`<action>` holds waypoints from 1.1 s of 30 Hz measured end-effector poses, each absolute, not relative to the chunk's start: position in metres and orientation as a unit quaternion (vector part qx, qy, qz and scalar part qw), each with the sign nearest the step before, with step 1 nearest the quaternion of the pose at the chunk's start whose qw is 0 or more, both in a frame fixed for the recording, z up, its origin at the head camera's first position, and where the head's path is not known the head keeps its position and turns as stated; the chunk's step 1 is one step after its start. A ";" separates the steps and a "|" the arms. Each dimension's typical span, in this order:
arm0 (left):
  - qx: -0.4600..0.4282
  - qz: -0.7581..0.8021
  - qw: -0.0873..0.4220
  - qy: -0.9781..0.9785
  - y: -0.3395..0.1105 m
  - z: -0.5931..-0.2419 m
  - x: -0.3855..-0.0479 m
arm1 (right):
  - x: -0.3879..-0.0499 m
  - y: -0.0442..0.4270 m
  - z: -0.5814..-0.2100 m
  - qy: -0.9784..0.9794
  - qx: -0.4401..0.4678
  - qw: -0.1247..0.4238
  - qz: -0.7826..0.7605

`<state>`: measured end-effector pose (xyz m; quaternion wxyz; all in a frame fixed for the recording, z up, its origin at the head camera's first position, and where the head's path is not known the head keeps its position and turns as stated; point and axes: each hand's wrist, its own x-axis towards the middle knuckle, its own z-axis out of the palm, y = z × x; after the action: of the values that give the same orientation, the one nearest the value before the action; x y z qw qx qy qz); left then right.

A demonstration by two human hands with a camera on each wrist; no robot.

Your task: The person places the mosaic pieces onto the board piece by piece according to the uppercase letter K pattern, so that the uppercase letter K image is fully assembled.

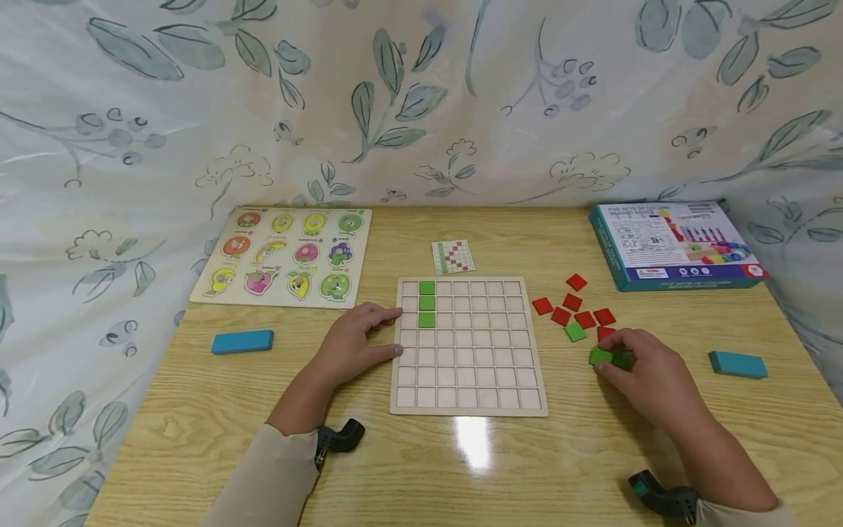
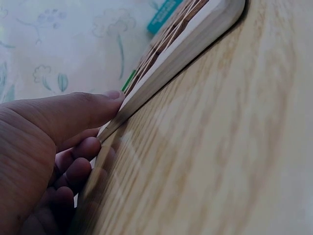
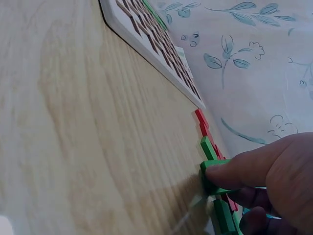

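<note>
- Clock read from board's middle, twelve toward top of head view.
- At centre: board (image 1: 470, 359), seven cells by seven, flat on table (image 1: 395, 476).
- On board, toward eleven: three placed tiles (image 1: 426, 302), green, filling top three cells of second column from nine o'clock side.
- At nine: left hand (image 1: 352, 344), thumb and index apart, tips touching board's edge; remaining fingers bent in left wrist view.
- At three, off board: right hand (image 1: 648, 369), thumb and index clamped on held tile (image 1: 600, 356), green; cannot tell if lifted clear of table.
- Partly hidden behind same fingers: another green tile (image 1: 622, 359).
- Between two and three, near board: seven red tiles (image 1: 572, 301) in sight, loosely scattered, one partly covered by right hand; loose green tile (image 1: 576, 331) among lowest.
- At twelve, just beyond board: card (image 1: 453, 257), small printed grid, green column, red squares.
- At ten: fruit board (image 1: 281, 285), rows of fruit pictures.
- At two, well apart: box (image 1: 681, 245), printed face up.
- Farther out at nine: blue block (image 1: 242, 342); at three, past right hand: teal block (image 1: 737, 364).
- Beyond table: leaf-patterned cloth (image 1: 487, 117).
</note>
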<state>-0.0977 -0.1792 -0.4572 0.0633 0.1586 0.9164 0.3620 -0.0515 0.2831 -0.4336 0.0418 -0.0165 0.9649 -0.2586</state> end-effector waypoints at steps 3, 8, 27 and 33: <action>0.158 0.362 0.064 0.916 -0.179 -0.457 -0.098 | -0.054 0.283 -0.433 0.963 -0.013 0.043 -0.267; 0.158 0.364 0.062 0.916 -0.179 -0.457 -0.098 | -0.055 0.282 -0.431 0.960 -0.019 0.033 -0.278; 0.162 0.365 0.056 0.915 -0.180 -0.460 -0.099 | -0.069 0.257 -0.423 0.938 -0.046 0.052 -0.340; 0.158 0.365 0.058 0.916 -0.180 -0.460 -0.099 | -0.076 0.239 -0.420 0.933 -0.064 0.060 -0.350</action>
<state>-0.0985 -0.1796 -0.4599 0.0580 0.1583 0.9155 0.3653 -0.0763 0.2388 -0.4196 0.0598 -0.0637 0.9326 -0.3501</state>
